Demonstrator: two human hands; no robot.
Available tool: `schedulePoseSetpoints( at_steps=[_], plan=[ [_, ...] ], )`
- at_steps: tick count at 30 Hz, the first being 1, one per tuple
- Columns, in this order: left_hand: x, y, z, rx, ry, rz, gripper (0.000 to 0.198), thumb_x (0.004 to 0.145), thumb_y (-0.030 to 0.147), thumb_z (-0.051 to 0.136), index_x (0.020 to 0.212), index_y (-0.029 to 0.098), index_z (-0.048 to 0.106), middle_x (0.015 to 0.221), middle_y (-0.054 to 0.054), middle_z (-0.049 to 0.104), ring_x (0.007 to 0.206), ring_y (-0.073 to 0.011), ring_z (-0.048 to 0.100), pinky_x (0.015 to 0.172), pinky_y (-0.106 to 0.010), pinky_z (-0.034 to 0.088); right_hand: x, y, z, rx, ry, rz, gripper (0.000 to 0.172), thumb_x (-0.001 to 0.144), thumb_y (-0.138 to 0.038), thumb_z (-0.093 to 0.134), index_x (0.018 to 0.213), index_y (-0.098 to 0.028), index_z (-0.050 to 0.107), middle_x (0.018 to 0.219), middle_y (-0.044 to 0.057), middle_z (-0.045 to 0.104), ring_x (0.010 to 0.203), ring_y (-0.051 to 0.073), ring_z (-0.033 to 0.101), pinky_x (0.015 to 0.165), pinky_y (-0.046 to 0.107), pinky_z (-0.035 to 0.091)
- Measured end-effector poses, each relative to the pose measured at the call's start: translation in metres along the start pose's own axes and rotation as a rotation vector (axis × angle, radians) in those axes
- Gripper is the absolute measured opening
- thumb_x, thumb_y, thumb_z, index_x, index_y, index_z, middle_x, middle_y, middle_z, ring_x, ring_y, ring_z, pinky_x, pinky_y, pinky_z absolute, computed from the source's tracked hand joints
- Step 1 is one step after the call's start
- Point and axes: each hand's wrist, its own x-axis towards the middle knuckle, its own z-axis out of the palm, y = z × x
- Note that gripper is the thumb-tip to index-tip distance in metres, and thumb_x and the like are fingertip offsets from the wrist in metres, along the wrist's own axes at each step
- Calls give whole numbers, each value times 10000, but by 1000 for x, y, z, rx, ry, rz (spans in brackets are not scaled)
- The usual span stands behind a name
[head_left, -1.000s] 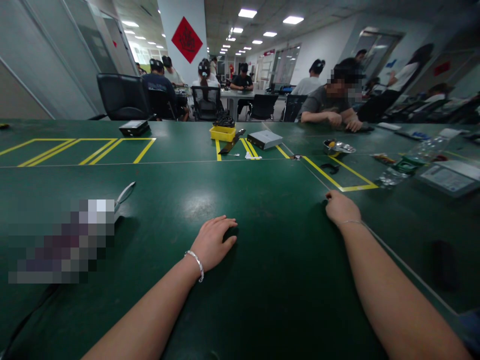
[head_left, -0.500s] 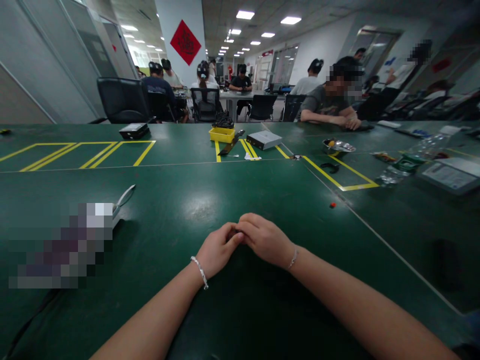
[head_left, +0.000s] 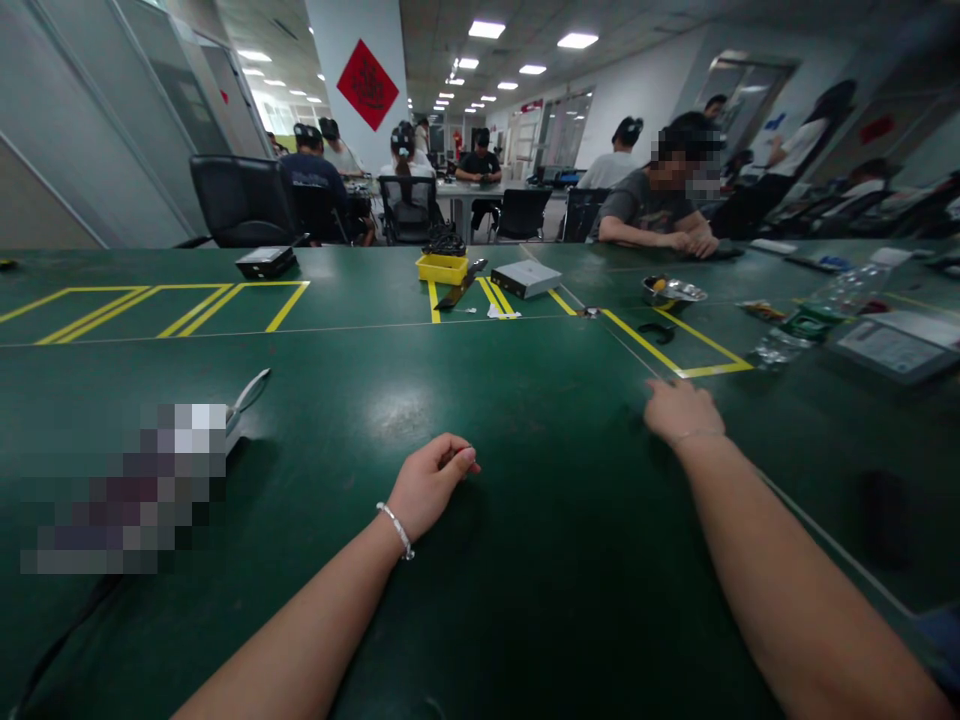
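Note:
My left hand (head_left: pixel 429 482), with a beaded bracelet at the wrist, is just above the green table (head_left: pixel 337 400). Its thumb and fingers are pinched together; a tiny dark edge shows between them, too small to name. Farther out to the right, my right hand (head_left: pixel 684 412) is down at the table beside the yellow tape corner. Its back faces me and most of its fingers are hidden beneath it. It covers the spot where a small red-orange piece lay, and that piece is out of sight.
A yellow tray (head_left: pixel 442 269) with black cables, a grey metal box (head_left: pixel 526 279) and a black box (head_left: pixel 266 262) stand along the back. A foil bowl (head_left: pixel 673 291), a clear bottle (head_left: pixel 814 320) and a grey case (head_left: pixel 896 345) are at right. A person (head_left: pixel 660 205) sits opposite.
My right hand has left my left hand and moved right and forward, over the small red-orange piece. The left hand stays nearly in place, still pinched.

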Motion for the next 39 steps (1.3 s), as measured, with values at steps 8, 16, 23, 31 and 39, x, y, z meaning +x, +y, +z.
schedulePoseSetpoints(
  at_steps=[8,16,23,31,39],
  plan=[
    [3,-6,2,-93,14,-25,182,741,302,527,857,162,535,851,-43,643,762,-139,576,700,-271,440,17,34,13,-41,-195,188,290,728,-150,424,914,-73,632,931,194,592,851,282,561,676,356,440],
    [3,-6,1,-32,32,43,205,699,176,551,902,177,526,914,-31,627,758,-118,554,736,-282,433,15,20,14,-25,-102,116,429,748,-212,415,1161,-127,497,1089,196,516,928,280,539,713,347,426],
    [2,-5,0,93,43,63,180,678,169,564,857,184,572,735,16,559,678,-110,513,660,-250,417,15,8,15,-69,-188,8,295,740,-143,399,924,-129,629,944,153,591,844,239,562,671,317,426],
    [3,-9,1,47,25,68,186,684,180,564,869,191,554,775,9,577,697,-113,513,682,-255,418,9,-7,14,-23,-118,-107,333,741,-143,415,1011,-143,610,1016,168,561,914,252,542,739,341,406],
    [4,-8,4,-29,35,33,168,682,167,558,840,184,503,783,7,584,690,-106,525,676,-253,423,-14,-58,6,782,-290,-203,128,765,-227,465,809,-166,568,813,66,606,735,142,556,714,292,425]
  ],
)
